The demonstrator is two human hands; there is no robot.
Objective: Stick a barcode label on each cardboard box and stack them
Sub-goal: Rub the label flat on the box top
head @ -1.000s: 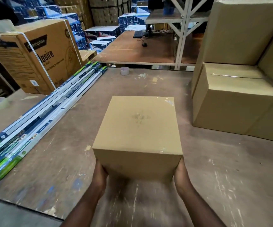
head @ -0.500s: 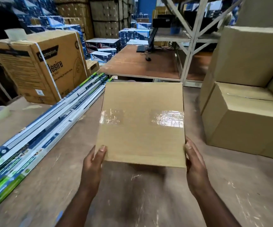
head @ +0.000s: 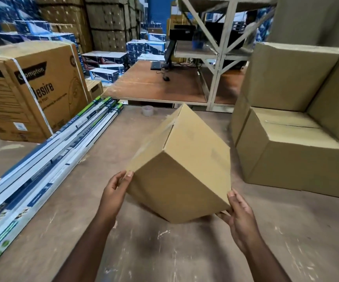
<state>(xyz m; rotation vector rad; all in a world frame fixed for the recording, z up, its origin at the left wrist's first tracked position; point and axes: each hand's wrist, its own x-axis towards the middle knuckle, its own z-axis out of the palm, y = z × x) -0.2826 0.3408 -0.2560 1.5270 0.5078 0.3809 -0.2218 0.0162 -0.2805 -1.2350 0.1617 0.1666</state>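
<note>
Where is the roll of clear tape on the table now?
The tape roll stands at the table's far edge, centre of the head view, just beyond the tilted held box.

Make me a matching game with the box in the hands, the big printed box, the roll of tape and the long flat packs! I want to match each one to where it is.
Things:
1. plain box
2. big printed box
3. tape roll
4. long flat packs

Places:
A. far edge of the table, beyond the plain box
B. tilted in the air, held by the left hand and the right hand
C. lying in a row along the table's left side
D. standing at the back left

Pairs: 1-B, 2-D, 3-A, 4-C
</note>
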